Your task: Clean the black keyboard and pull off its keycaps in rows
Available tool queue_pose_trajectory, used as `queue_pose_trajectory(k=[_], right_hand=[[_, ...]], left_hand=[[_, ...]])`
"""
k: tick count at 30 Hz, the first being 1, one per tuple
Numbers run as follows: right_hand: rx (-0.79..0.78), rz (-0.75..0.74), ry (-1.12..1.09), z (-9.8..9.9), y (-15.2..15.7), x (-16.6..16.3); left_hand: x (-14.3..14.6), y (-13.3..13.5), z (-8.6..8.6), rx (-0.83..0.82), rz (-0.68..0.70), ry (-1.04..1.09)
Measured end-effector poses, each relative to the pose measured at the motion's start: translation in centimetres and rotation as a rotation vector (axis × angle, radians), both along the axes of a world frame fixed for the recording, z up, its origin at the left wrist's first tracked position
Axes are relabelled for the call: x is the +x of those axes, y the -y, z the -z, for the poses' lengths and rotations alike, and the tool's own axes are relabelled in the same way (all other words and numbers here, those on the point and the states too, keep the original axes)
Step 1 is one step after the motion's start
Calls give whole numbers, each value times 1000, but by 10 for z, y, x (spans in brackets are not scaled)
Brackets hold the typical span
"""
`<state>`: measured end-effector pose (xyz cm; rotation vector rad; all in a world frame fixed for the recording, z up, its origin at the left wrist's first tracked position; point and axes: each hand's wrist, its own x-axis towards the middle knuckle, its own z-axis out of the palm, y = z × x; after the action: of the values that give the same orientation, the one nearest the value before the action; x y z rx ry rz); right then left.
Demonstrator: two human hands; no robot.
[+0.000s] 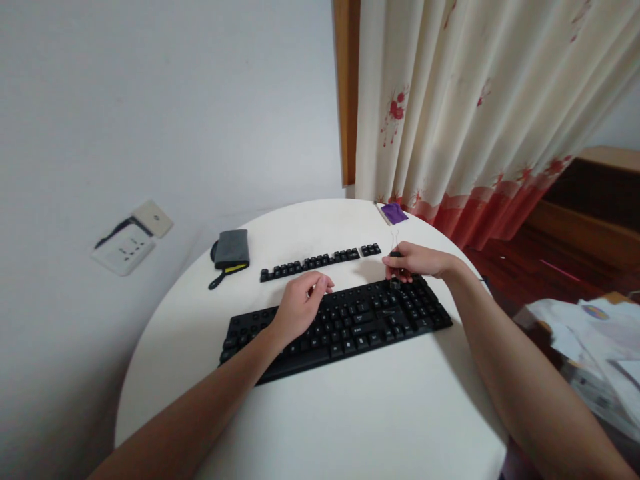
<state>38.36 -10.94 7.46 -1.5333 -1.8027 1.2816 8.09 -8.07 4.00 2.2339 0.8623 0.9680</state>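
Note:
A black keyboard (350, 327) lies across a round white table (350, 413). My left hand (300, 307) rests on the keyboard's upper middle with its fingers curled together; what they hold, if anything, is hidden. My right hand (417, 261) sits at the keyboard's far right corner and pinches a small black wire keycap puller (395, 257), its thin wire loop sticking up toward the far side. A row of loose black keycaps (310, 263) is lined up on the table just beyond the keyboard, with a short separate group (371, 250) at its right end.
A grey pouch with a yellow edge and black strap (231, 252) lies at the table's far left. A purple cloth and thin stick (393, 213) sit at the far edge by the curtain (475, 113). Wall socket (125, 250) at left; papers (595, 347) at right.

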Motion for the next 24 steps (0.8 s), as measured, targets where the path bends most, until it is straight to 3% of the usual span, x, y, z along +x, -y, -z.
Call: queue_pose_trajectory(k=[11, 17, 21, 24], right_hand=[[360, -186, -359, 5, 5, -80], [581, -181, -276, 4, 11, -91], [600, -176, -226, 5, 10, -91], [533, -92, -237, 9, 8, -94]], left_hand=[[3, 0, 1, 24, 33, -62], [2, -3, 4, 101, 74, -82], [2, -6, 6, 99, 133, -55], [2, -6, 5, 78, 158, -42]])
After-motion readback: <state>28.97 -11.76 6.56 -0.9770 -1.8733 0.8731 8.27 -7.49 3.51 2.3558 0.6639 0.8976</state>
